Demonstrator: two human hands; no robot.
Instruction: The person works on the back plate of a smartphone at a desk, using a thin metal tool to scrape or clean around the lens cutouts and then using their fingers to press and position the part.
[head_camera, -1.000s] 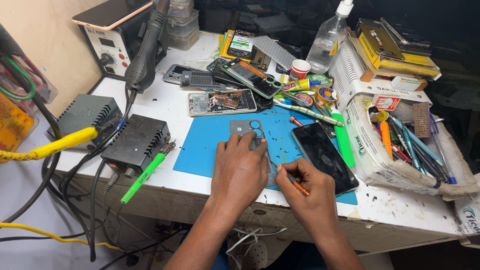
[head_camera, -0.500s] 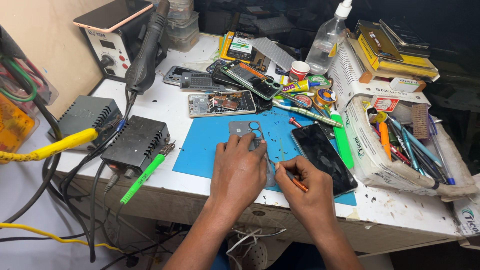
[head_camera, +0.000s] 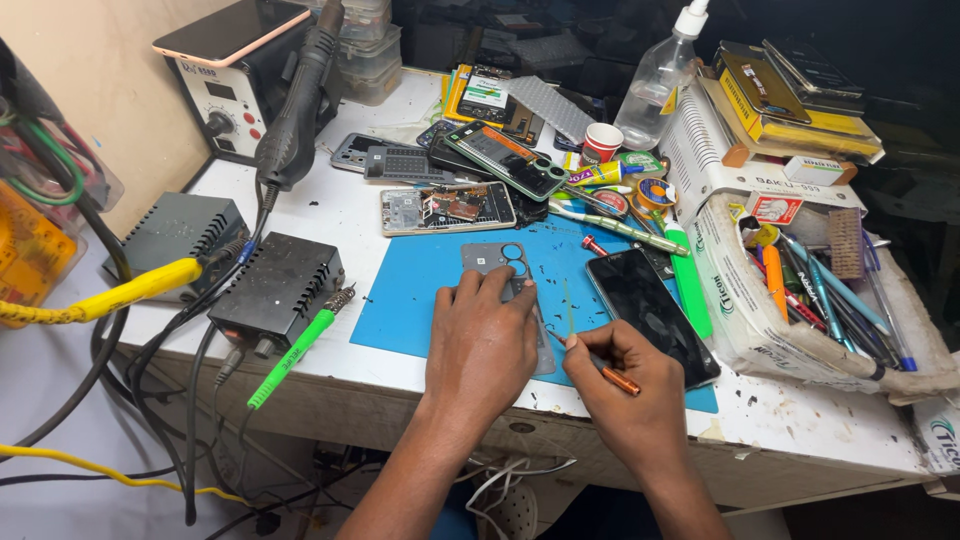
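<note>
Two hands on blue mat (head_camera: 420, 290), left hand (head_camera: 483, 345) flat on grey phone back cover (head_camera: 497, 262), right hand (head_camera: 625, 385) pinching orange-handled tool (head_camera: 618, 380), torn box (head_camera: 740, 320) holding pens.

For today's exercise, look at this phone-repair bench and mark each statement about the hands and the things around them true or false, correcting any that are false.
1. The left hand lies flat on a grey phone back cover. True.
2. The right hand holds a hammer. False: it holds a thin orange-handled tool.
3. The work lies on a blue mat. True.
4. The dark phone lies left of the left hand. False: it lies beside the right hand, screen up.
5. A green-handled tool lies near the table's front edge. True.
</note>
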